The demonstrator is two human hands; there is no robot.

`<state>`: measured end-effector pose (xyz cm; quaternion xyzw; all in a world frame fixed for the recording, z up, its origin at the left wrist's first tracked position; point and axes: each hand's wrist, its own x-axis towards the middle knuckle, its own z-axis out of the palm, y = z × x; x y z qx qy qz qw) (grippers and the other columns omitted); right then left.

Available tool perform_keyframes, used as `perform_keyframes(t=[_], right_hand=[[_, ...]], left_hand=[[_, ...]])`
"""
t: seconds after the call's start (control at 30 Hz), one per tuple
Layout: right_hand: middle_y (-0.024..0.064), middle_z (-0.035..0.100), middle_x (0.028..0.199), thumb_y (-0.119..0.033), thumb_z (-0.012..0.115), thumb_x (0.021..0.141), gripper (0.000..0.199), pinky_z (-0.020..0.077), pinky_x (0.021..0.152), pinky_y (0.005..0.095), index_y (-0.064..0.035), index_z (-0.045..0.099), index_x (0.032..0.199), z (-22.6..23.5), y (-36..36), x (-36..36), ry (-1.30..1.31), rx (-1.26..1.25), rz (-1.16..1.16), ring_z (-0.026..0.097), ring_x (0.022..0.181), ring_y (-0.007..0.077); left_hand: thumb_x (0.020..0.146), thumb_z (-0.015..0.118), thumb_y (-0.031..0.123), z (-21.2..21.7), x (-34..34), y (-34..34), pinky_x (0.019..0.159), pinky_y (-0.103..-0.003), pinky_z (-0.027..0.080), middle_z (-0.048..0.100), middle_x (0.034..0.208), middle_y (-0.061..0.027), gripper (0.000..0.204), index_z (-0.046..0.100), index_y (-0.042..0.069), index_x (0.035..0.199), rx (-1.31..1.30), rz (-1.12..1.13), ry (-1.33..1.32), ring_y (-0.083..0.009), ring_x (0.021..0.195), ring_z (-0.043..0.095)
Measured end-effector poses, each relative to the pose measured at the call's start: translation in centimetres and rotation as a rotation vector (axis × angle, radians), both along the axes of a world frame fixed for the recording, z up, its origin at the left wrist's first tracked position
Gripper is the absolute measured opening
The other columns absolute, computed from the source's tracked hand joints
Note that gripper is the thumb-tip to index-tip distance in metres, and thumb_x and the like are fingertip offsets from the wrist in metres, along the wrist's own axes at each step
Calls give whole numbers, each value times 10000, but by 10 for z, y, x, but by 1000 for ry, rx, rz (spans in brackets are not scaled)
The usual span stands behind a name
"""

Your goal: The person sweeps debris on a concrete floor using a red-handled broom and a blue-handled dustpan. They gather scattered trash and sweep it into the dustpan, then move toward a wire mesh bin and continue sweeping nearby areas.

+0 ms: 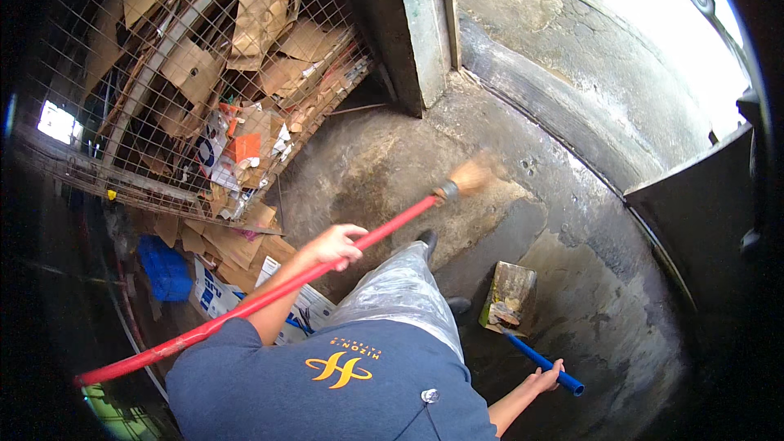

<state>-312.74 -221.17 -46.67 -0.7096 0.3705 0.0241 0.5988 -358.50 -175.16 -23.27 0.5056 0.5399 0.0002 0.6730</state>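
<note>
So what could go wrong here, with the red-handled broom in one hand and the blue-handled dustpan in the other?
1. The left hand grips the long red-handled broom alone near mid-shaft, so the blurred straw bristles may swing wide and scatter dirt.
2. The right hand holds the blue-handled dustpan by its handle end; the debris already inside could tip out.
3. The concrete floor looks wet and might be slippery.

Bright daylight comes in from the top right, where the picture turns plain white from glare. The grey concrete floor (523, 155) shines pale there and grows dark near the bottom. The left side is dim and shadowy. The straw brush head of the red broom (472, 174) looks blurry. Straight lines bend near the edges, and the corners are black.
</note>
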Motion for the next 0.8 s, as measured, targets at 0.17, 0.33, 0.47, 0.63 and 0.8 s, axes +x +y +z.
perform_keyframes(t=[0.17, 0.33, 0.47, 0.63, 0.8], right_hand=[[30, 646, 1060, -197, 784, 847, 181, 410, 952, 563, -153, 670, 980, 12, 70, 2, -101, 112, 150, 567, 1048, 215], [19, 651, 1108, -174, 757, 875, 189, 395, 951, 491, -133, 658, 1030, 27, 161, -5, -165, 121, 354, 559, 1087, 208], [35, 654, 1139, -148, 735, 884, 202, 395, 949, 483, -116, 667, 1071, 42, 234, 15, -157, 97, 464, 558, 1124, 220], [55, 663, 1123, -121, 722, 882, 212, 435, 891, 437, -72, 675, 1083, 45, 317, 32, -154, 79, 573, 582, 1069, 219], [75, 656, 1107, -95, 701, 893, 217, 449, 866, 387, -49, 661, 1102, 38, 372, 25, -179, 98, 745, 590, 1013, 215]], left_hand=[[820, 656, 2, -29, -81, 119, 344, -301, 415, 629, 672, -80, 676, 435, 30, 1458, 79, 296, 57, -135, 406, 546], [837, 627, 22, -97, -78, 219, 351, -288, 368, 527, 640, -13, 416, 545, 37, 1245, -72, 557, -79, -110, 412, 463], [826, 649, 37, -124, -33, 168, 367, -264, 351, 535, 649, 2, 571, 511, 80, 1377, -370, 235, -16, -83, 431, 452], [805, 663, 20, -69, -29, 151, 391, -301, 417, 599, 651, -44, 705, 443, 26, 1474, -226, 62, 11, -115, 441, 531], [822, 656, 19, -1, -59, 191, 387, -287, 421, 602, 685, -55, 687, 436, 16, 1473, -211, 108, -14, -117, 433, 534]])
